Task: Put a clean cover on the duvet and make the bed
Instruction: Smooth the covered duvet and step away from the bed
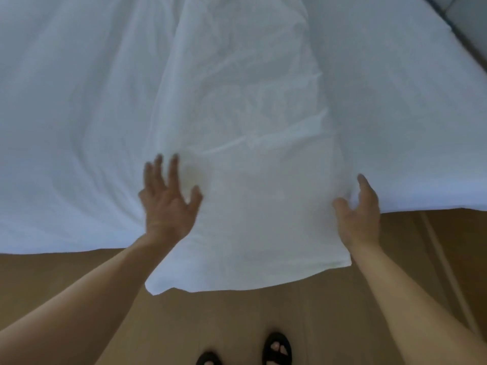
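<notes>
**Duvet cover draped over the bed's near edge**

Duvet cover (253, 159), a thin white cotton-like cloth, lay in a long rumpled strip up the middle of the bed (66, 101), creased with fine sharp wrinkles along its length. Its near end hung past the bed's edge as a flat rectangular flap with a soft rounded corner on the left side. The bed beneath was covered in a smoother white sheet with broad shallow folds, ending in a straight hem above the tan base panel (52, 280).

Left hand (168, 198) rested palm-down at the flap's left border, fingers spread wide and blurred, gripping nothing. Right hand (361, 212) sat at the flap's right border, thumb and fingers curled against the cloth; it seemed to pinch the edge, though blur made that uncertain.

Below the flap, two feet in black open-toed sandals (276, 349) stood on the floor. No writing or label was legible on any fabric.
</notes>
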### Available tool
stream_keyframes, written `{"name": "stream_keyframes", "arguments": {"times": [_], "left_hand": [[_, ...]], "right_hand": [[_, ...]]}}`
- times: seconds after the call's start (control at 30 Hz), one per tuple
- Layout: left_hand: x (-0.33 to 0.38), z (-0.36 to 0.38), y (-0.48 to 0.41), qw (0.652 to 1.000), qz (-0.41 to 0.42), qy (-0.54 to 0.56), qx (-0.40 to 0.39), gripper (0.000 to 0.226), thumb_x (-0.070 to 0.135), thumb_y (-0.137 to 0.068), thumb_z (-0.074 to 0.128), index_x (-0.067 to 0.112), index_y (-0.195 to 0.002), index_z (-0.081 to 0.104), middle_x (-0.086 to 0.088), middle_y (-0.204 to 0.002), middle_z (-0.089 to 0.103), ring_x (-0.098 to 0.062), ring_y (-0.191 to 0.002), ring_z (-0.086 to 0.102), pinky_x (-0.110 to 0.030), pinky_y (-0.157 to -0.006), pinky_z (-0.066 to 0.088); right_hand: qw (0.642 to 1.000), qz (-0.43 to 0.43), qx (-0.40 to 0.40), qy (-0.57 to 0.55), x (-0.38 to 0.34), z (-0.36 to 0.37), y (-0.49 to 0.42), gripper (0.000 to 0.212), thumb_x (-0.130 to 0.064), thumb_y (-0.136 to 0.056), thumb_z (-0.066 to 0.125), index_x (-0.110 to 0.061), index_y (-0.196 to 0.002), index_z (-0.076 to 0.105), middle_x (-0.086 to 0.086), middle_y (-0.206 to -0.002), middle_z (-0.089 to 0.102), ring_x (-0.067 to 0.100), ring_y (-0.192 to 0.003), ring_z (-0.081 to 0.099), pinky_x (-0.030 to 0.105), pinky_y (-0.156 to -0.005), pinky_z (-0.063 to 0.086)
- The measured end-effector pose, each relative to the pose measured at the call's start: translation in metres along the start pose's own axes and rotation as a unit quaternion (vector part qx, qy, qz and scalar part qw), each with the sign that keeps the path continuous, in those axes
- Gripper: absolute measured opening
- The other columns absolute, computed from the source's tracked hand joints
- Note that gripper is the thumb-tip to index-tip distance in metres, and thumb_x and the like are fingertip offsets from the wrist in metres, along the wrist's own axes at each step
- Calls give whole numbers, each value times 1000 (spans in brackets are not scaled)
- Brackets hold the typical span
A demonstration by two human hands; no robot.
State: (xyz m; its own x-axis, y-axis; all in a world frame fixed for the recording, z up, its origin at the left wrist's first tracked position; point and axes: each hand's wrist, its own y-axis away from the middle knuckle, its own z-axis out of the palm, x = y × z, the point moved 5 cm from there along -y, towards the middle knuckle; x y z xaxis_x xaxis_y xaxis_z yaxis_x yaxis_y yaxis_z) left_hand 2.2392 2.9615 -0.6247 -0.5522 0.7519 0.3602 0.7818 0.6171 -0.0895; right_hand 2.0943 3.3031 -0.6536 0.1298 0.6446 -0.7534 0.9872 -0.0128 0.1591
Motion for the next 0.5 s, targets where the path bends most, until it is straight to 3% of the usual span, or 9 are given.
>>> {"name": "stream_keyframes", "arguments": {"times": [0.07,0.13,0.23,0.3,0.4,0.5], "left_hand": [[20,25,-2,988,70,-83,-110,82,62,-94,40,36,-157,-7,-1,-165,-20,-25,-150,-21,-59,-115,11],[15,48,6,954,81,-160,-240,91,72,-89,39,43,-151,-22,3,-159,-36,-27,-146,-32,-65,-115,7],[-1,51,17,902,59,-215,-369,114,64,-83,62,48,-145,-32,6,-152,-46,-28,-144,-36,-69,-112,20],[-3,36,15,877,43,-212,-429,115,49,-83,69,48,-147,-26,10,-155,-40,-29,-148,-28,-64,-110,32],[11,-8,-3,881,32,-169,-441,97,42,-88,64,42,-156,-5,4,-166,-13,-35,-152,0,-55,-114,33],[27,-77,-21,919,31,-146,-364,87,42,-90,61,38,-157,4,2,-166,0,-29,-152,5,-56,-112,35]], "right_hand": [[995,-38,-81,36,-8,27,1,87,-40,-92,64,-33,-158,7,-2,-166,-2,19,-153,5,44,-122,16],[973,-35,-157,168,9,48,12,100,-53,-88,65,-40,-156,-8,-5,-164,-21,24,-153,-3,47,-120,19],[911,40,-268,311,35,55,35,107,-40,-92,63,-41,-150,-26,4,-162,-26,38,-150,11,47,-113,33],[887,77,-293,348,29,47,41,101,-34,-92,59,-37,-153,-21,5,-163,-20,40,-150,8,48,-113,33],[884,30,-289,366,-31,36,38,83,-41,-95,52,-34,-157,-2,1,-164,-19,33,-152,-6,50,-115,30],[882,-60,-285,370,-118,26,38,81,-42,-98,49,-33,-158,-4,1,-163,-23,29,-152,-15,55,-116,25]]}}
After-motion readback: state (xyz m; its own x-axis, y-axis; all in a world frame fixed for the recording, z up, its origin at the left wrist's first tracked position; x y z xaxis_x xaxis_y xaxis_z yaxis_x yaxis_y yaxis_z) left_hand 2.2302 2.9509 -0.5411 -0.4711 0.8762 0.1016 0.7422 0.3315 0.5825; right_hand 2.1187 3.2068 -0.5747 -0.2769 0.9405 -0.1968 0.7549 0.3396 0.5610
